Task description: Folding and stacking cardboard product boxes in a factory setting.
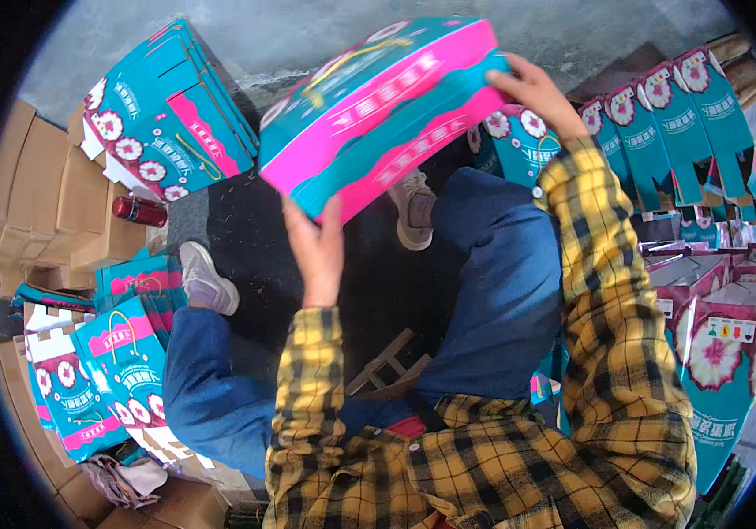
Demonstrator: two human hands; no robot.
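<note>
In the head view, my left hand (316, 251) is gripping the near left corner of a teal-and-pink box (387, 106), while my right hand (537, 97) is holding its right end. The box (gold cord showing) is slanting above the dark floor (241, 216), beside teal cartons (153, 119).

The held carton (387, 119) is teal and hot pink, its wavy-edged pink bands bearing white lettering, with a yellow loop. The flattened cartons (162, 123) repeat teal and pink beside white-and-maroon rounds. The shirt (603, 291) is yellow-and-black plaid, the trousers (506, 273) blue, the flask (140, 211) dark red, the plain boxes (38, 185) tan, the floor (563, 31) mottled grey.
</note>
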